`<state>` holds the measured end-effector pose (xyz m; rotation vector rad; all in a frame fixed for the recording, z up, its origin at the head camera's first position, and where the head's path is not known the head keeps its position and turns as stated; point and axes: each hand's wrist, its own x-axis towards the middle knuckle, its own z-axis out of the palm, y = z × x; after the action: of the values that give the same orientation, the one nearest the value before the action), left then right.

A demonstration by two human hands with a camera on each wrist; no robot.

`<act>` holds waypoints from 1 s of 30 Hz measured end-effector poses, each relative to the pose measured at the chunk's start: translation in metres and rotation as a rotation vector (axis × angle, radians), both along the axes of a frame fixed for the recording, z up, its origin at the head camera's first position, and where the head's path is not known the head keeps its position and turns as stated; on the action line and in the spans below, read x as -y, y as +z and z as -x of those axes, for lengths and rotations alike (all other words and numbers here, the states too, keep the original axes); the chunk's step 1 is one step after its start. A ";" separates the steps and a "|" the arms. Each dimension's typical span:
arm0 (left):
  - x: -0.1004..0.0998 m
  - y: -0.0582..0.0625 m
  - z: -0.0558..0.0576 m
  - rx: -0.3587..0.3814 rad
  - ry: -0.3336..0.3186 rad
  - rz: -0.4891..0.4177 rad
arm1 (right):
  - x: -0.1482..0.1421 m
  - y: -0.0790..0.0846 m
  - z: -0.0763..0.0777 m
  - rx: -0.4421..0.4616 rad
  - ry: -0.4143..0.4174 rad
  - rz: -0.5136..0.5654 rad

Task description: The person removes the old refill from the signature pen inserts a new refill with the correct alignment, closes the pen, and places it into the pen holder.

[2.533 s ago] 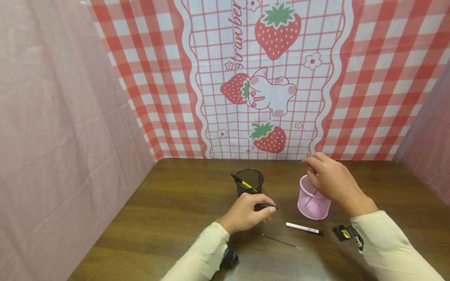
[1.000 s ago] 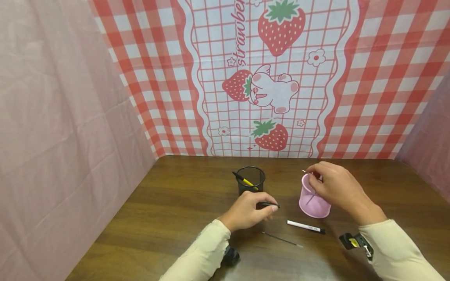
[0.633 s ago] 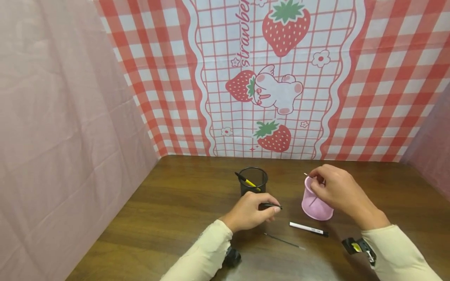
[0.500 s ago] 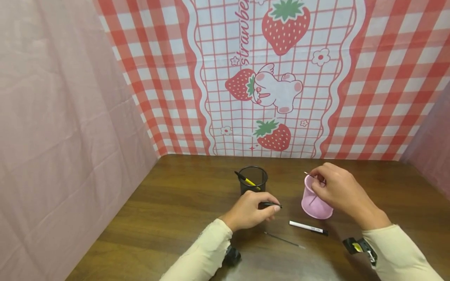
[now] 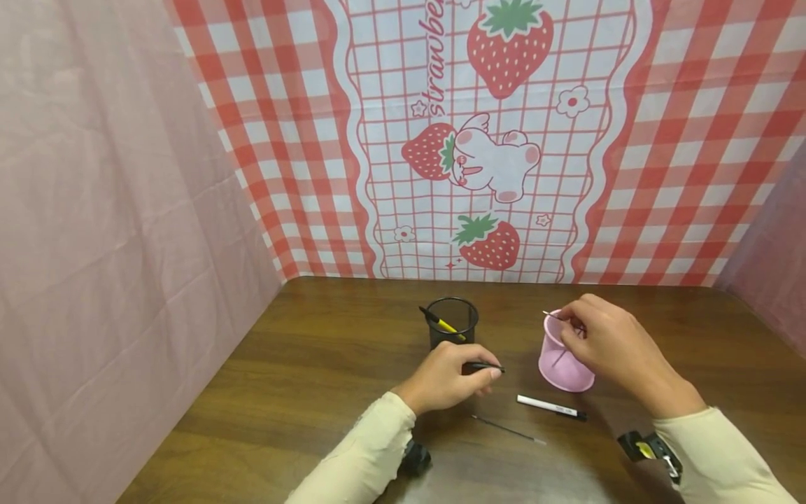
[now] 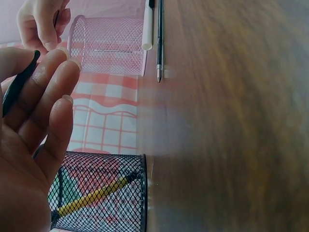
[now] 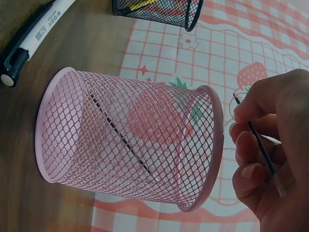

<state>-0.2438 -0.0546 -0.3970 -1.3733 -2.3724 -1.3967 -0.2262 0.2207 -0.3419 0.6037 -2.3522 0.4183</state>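
Note:
My right hand point(image 5: 607, 343) is just above the rim of a pink mesh pen cup point(image 5: 567, 367), pinching a thin pen refill point(image 7: 260, 147). The metal tip of that refill sticks out past the fingertips, pointing left in the head view. Inside the pink cup a second refill point(image 7: 120, 135) leans diagonally against the mesh. My left hand point(image 5: 443, 378) pinches a slim black pen-like piece point(image 6: 21, 82), partly hidden by the fingers. A third refill point(image 5: 506, 429) lies on the table below the left hand, beside a white pen with a black cap point(image 5: 548, 407).
Behind the left hand stands a black mesh pen cup point(image 5: 462, 311) with a yellow and black pen point(image 5: 443, 325) leaning in it. A strawberry-print checked cloth point(image 5: 302, 175) hangs along the wooden table's point(image 5: 264, 392) back edge, and a pink curtain point(image 5: 126, 245) on the left.
My right hand has shifted slightly right and lower over the pink cup, and the refill in it has tipped so its metal end points left. My left hand keeps its hold, nearly still.

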 end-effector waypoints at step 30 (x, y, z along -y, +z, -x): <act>0.001 0.002 -0.001 0.024 -0.007 -0.006 | -0.005 -0.003 -0.011 -0.064 -0.036 -0.070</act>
<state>-0.2424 -0.0552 -0.3954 -1.3730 -2.3783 -1.4285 -0.2156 0.2260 -0.3450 0.5980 -2.3213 0.2971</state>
